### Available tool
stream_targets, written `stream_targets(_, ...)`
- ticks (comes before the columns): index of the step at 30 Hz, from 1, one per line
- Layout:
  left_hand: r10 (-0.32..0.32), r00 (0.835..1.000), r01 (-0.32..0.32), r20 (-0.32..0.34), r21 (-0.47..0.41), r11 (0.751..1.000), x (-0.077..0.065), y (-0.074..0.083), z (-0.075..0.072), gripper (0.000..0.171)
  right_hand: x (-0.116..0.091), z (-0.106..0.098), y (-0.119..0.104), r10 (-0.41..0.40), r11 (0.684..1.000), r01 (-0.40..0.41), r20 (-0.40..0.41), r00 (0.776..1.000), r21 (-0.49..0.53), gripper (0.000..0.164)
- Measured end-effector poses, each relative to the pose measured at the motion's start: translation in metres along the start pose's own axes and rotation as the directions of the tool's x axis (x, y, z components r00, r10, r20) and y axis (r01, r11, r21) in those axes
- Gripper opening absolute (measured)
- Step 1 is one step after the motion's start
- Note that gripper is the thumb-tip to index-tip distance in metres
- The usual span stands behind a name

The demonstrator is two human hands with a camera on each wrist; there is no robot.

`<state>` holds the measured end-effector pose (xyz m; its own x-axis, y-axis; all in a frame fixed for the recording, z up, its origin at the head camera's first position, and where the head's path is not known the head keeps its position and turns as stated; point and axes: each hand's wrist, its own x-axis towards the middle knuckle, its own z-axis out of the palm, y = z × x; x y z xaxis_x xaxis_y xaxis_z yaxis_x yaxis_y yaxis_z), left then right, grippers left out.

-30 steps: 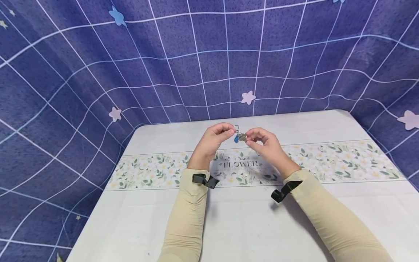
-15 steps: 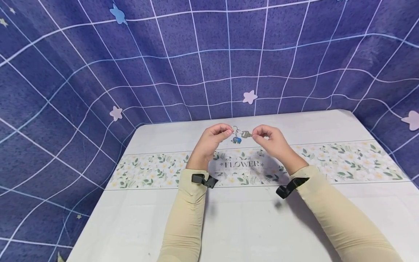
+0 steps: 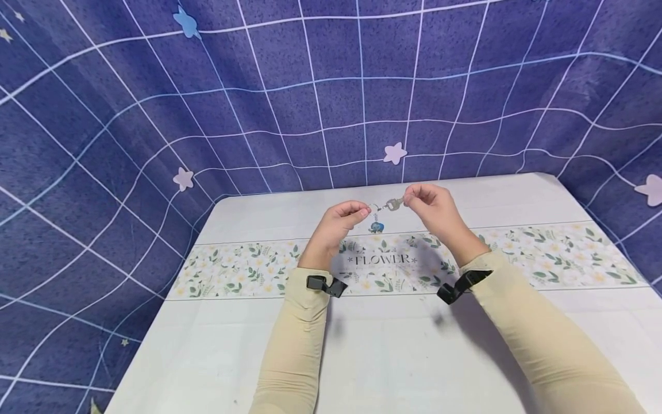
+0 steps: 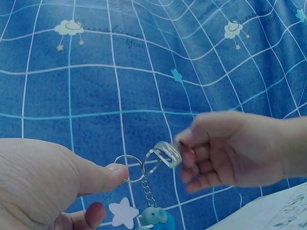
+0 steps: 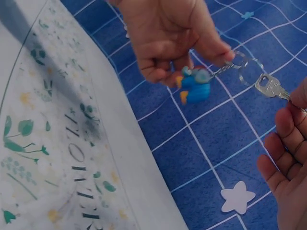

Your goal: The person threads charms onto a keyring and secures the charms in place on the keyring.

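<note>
In the head view, my left hand [image 3: 331, 233] pinches a metal key ring [image 4: 143, 168] between thumb and finger, above the table. A second metal loop [image 4: 152, 161] links that ring to a silver key [image 5: 270, 86]. My right hand [image 3: 435, 214] pinches the key by its blade, so the head points toward the left hand. Fingers cover part of the blade. From the ring, a short chain [image 4: 148, 190] hangs with a blue elephant charm [image 5: 195, 91] at its end. Ring, loop and key stretch in a line between both hands.
Beneath the hands is a white table cover [image 3: 383, 345] with a floral band [image 3: 248, 270] reading FLOWER. A blue-purple grid curtain [image 3: 331, 103] with stars hangs behind and beside the table. Black straps [image 3: 326, 285] circle both wrists.
My right hand has drawn the key rightward and then a little up, away from the left hand. The elephant charm now dangles below the ring. My left hand has barely moved.
</note>
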<state>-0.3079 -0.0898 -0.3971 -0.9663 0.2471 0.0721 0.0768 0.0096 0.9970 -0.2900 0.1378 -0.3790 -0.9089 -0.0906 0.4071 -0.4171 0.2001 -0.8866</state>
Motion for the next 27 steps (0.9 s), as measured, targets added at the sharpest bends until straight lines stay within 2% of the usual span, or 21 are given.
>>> stream_targets(5, -0.013, 1.000, 0.013, -0.002, 0.000, 1.000, 0.000, -0.007, 0.005, 0.007, 0.008, -0.001, 0.003, -0.015, 1.000, 0.015, -0.007, 1.000, -0.005, 0.011)
stream_targets(15, -0.041, 0.999, 0.041, 0.024, -0.004, 0.999, 0.002, -0.016, 0.016, 0.013, 0.016, 0.000, -0.003, -0.089, 0.992, 0.090, 0.012, 0.996, -0.088, 0.011)
stream_targets(27, -0.031, 0.997, 0.029, 0.064, 0.034, 0.999, 0.005, -0.027, 0.026, 0.020, 0.018, -0.002, -0.015, -0.099, 0.980, 0.100, 0.017, 0.995, -0.171, 0.010)
